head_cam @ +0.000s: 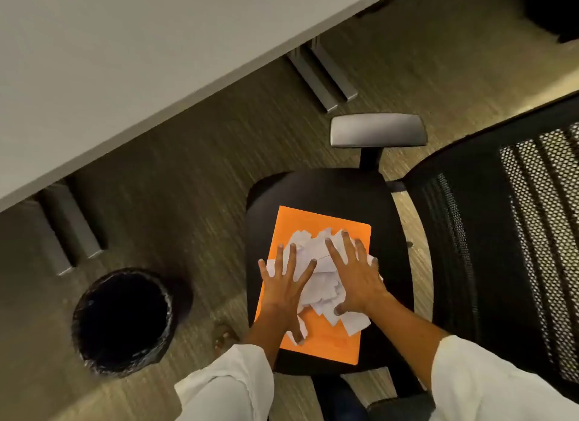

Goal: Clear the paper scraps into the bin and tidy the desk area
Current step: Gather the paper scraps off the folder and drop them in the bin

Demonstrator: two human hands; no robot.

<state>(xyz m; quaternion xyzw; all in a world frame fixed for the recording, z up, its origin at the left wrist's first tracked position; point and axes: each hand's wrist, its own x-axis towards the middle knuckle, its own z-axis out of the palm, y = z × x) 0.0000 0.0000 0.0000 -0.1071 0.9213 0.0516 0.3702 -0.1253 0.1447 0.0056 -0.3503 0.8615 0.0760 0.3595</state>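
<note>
— Both hands, left hand (286,283) and right hand (355,279), press spread fingers flat on the paper scraps (319,273) piled on the orange folder (316,223), on the chair seat (322,189).
— Best gather inward, then tip into the bin (122,320) nearby.

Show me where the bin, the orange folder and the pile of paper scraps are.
bin (122,322), head view, on its dark opening.
orange folder (300,225), head view, on its bare top corner.
paper scraps (321,284), head view, on the pile between the hands.
</note>
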